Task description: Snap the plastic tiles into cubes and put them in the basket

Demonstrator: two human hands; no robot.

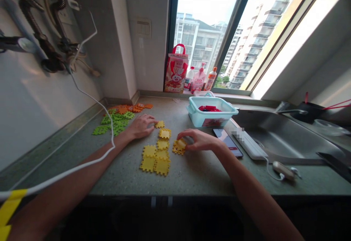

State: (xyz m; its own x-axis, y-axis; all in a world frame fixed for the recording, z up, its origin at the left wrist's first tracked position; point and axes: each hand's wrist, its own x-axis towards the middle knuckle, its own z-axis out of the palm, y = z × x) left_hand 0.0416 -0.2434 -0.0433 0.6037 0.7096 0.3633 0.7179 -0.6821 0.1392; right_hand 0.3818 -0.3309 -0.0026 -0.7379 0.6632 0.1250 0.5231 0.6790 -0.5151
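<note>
On the counter, my left hand has its thumb and fingertips closed at the left edge of a small yellow interlocking tile. My right hand reaches in from the right, thumb and fingers curled around another yellow tile; more yellow pieces seem to lie directly under it. Between and below the hands, several yellow notched tiles lie flat in a joined-looking group. Two single yellow tiles sit in a column above that group.
Green tiles and orange tiles are heaped at left. A pale blue bin holds red pieces. Right of it are a phone, a white power strip and a steel sink. A white cable hangs across my left forearm.
</note>
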